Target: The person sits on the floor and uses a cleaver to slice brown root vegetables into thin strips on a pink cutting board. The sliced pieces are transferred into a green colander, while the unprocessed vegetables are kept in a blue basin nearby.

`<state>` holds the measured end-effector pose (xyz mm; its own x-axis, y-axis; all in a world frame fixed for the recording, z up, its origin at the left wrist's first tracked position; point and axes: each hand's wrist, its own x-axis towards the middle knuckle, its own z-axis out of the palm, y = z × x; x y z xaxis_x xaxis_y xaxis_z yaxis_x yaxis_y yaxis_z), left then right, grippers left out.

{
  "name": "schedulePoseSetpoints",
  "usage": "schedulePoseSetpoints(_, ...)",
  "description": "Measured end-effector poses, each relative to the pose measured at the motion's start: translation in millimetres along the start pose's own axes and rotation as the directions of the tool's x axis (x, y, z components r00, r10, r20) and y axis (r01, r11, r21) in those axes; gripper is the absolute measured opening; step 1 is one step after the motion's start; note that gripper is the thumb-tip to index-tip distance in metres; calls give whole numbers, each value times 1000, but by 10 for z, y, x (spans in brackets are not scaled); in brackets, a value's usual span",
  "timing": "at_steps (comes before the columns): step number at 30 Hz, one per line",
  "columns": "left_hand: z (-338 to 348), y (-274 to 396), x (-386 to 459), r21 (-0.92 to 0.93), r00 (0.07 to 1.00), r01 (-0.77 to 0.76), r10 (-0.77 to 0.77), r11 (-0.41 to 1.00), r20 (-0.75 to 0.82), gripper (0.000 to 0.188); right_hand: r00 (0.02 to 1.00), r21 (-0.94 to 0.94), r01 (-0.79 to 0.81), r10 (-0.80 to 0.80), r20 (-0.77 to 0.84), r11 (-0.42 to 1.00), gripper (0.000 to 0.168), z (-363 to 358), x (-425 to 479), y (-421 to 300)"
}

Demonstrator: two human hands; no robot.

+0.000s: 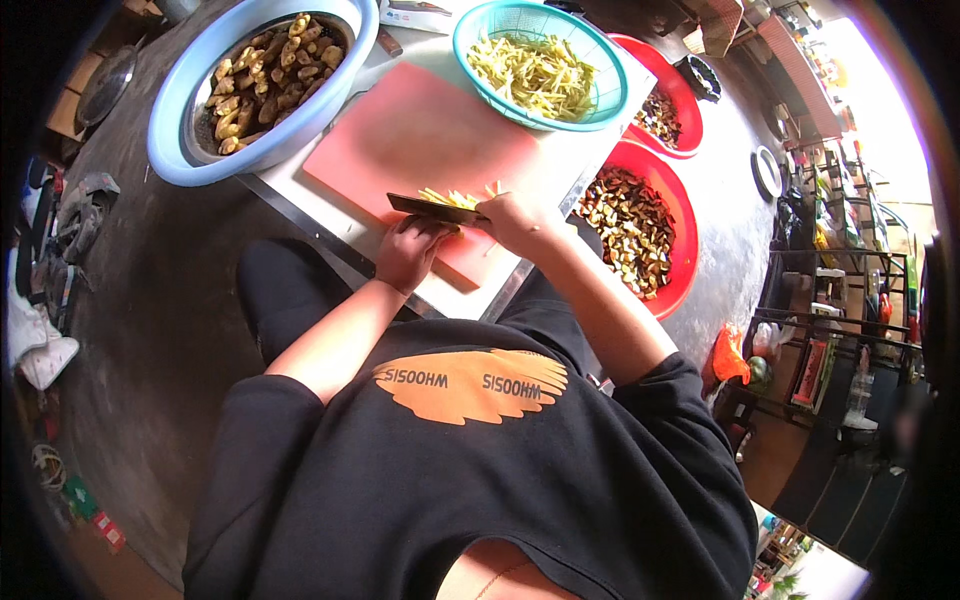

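My right hand (523,223) grips a kitchen cleaver (427,208) by its handle end. The dark blade lies across the near part of a pink cutting board (360,157). Close against the blade's near side, the curled fingers of my left hand (409,251) hold a piece of yellowish root vegetable (454,233), mostly hidden by the fingers. Pale yellow cut strips (454,197) lie on the blade's far side, and a few stick up beside my right knuckles. A dark damp patch marks the middle of the board.
On the white table (296,180), a blue basin (169,142) of knobbly ginger-like roots (262,79) stands far left. A turquoise basket (616,82) holds yellow strips (532,75). Red basins (686,247) of chopped brown pieces (634,225) stand right, beyond the table edge. Shelving (840,255) lines the right.
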<state>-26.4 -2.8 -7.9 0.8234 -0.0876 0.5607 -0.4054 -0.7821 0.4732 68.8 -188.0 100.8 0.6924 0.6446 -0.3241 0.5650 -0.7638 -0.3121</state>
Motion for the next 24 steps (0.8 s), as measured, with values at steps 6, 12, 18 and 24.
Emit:
schedulePoseSetpoints(6,9,-57,-48,6,1000,-4,4,1000,-12,14,997,44,55,-53,-60,997,28,15,108,-106)
schedulePoseSetpoints(12,59,-82,-54,6,1000,-14,14,1000,-4,14,1000,58,22,-23,10,998,30,-1,-39,145)
schedulePoseSetpoints(18,39,-17,-66,6,1000,22,-22,1000,16,13,996,84,63,-56,-74,995,26,372,231,111)
schedulePoseSetpoints(24,33,-64,-12,-22,1000,-18,19,1000,18,13,999,85,-52,51,19,995,33,-48,-128,47)
